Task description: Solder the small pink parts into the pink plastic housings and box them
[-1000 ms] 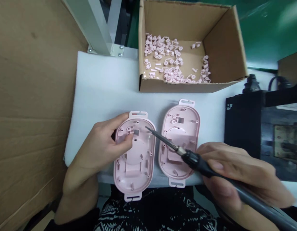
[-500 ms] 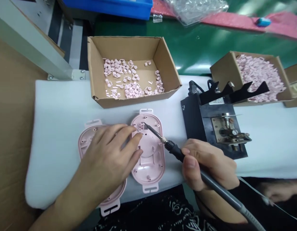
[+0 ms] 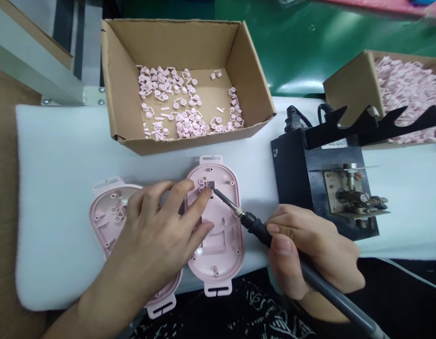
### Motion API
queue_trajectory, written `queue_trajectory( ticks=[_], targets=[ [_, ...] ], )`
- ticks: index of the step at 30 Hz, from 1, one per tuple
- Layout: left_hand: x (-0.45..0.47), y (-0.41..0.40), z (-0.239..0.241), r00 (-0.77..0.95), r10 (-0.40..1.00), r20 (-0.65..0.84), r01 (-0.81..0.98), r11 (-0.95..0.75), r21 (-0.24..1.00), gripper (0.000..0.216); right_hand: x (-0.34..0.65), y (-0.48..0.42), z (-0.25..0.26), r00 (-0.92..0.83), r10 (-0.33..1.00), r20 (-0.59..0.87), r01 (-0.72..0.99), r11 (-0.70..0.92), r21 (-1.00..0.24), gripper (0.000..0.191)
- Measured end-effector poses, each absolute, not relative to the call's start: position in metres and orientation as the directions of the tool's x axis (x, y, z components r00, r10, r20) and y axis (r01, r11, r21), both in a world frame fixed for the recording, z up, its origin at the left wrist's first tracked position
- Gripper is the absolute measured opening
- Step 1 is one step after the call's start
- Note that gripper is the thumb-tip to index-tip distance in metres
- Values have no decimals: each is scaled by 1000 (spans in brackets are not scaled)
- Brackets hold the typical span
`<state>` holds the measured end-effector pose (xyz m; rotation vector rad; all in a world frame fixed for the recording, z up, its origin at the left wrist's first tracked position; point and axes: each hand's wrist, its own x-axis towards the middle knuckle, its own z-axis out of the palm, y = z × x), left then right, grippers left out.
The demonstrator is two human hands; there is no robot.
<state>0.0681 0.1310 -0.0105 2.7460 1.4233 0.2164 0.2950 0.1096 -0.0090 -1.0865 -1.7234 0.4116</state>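
Two pink oval plastic shells lie inside-up on a white foam pad (image 3: 55, 155). My left hand (image 3: 157, 230) rests flat across the left shell (image 3: 105, 216), and its fingertips press on the small round parts near the top of the right shell (image 3: 221, 221). My right hand (image 3: 310, 249) grips a soldering iron (image 3: 253, 226) like a pen. The iron's metal tip touches the right shell beside the left fingertips, next to a small square opening.
An open cardboard box (image 3: 126, 113) with several small pink parts stands behind the shells. A black soldering station (image 3: 295, 174) with an iron holder sits to the right. A second box of pink pieces (image 3: 348, 89) stands at the far right, on a green surface (image 3: 295, 52).
My left hand has left the left shell's inside and reached across to the right shell. The iron's tip moved from above the left shell to the top of the right one.
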Motion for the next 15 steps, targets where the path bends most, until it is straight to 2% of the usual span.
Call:
queue_trajectory(
  ticks=[15],
  targets=[
    [66, 132, -13, 562, 822, 96, 813, -570, 117, 40, 294, 106, -15, -42, 839, 542, 497, 489, -717, 18]
  ],
)
